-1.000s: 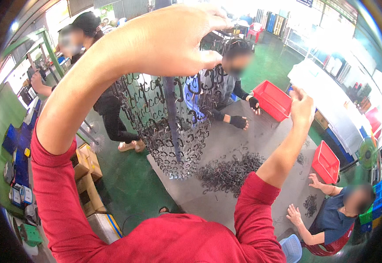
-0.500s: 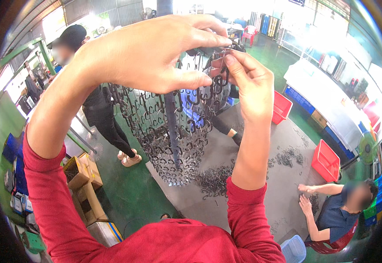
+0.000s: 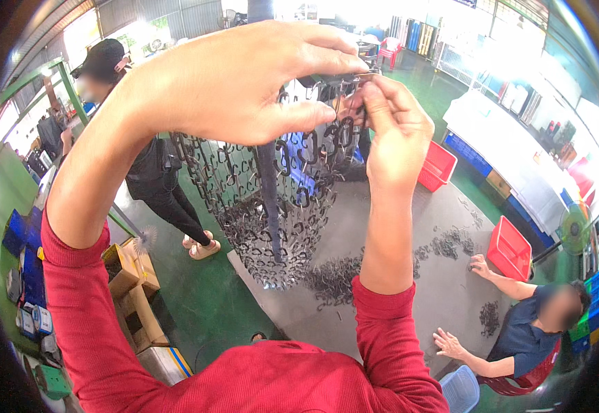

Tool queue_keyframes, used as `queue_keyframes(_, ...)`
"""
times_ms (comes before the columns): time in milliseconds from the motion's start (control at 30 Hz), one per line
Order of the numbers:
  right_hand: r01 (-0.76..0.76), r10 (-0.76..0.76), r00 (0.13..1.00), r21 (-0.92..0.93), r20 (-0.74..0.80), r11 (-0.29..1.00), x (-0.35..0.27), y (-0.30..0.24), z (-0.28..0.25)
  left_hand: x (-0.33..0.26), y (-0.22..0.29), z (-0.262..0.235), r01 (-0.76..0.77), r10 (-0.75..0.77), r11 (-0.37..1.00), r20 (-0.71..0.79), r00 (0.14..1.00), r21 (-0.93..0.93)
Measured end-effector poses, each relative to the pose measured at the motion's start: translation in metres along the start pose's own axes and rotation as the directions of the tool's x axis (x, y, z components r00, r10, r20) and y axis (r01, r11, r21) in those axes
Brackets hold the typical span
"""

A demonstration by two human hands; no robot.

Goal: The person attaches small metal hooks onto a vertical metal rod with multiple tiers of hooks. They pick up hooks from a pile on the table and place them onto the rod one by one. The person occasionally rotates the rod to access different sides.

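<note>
A tall hanging rack of dark metal hooks (image 3: 234, 175), strung in many rows round a grey central pole (image 3: 270, 196), stands in front of me. My left hand (image 3: 258, 86) reaches across its top, thumb apart from the stretched fingers, whose tips touch a dark strip at the rack's upper edge (image 3: 330, 79). Right beside those fingertips, my right hand (image 3: 399, 131) is closed in a pinch on a dark hook (image 3: 362, 115) among the upper rows. The fingers partly cover the spot where hook and rack meet.
Piles of loose hooks (image 3: 334, 275) lie on the grey mat (image 3: 382, 330). A person (image 3: 543, 323) sits at right near a red basket (image 3: 509, 249); another red basket (image 3: 438, 167) is farther off. Another person (image 3: 158, 179) stands at left. Cardboard boxes (image 3: 134, 303) are nearby.
My right hand has shifted slightly right, still pinching at the rack's top. The seated person's hands have moved apart, one toward the red basket, the other toward me. The standing person has shifted a little.
</note>
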State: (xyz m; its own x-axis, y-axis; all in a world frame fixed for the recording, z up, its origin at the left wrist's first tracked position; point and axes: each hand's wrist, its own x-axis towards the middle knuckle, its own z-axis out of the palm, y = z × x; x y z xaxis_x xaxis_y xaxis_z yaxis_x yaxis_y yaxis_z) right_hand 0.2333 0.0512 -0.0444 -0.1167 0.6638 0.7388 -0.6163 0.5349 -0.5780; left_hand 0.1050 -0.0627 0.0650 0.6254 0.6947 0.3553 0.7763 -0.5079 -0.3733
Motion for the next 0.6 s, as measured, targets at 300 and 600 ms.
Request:
queue_keyframes(300, -0.233, 0.103, 0.959, -0.525, -0.265, 0.819, 0.019, -0.016, -0.081, -0.004, 0.002, -0.001, 0.147, -0.147, 0.988, 0.009, 0.989, 0.054)
queue_keyframes(600, 0.012, 0.038, 0.983, -0.268, 0.181, 0.963, 0.010, -0.007, -0.019, 0.005, -0.003, -0.003, 0.070, -0.071, 0.997, -0.072, 0.995, -0.026)
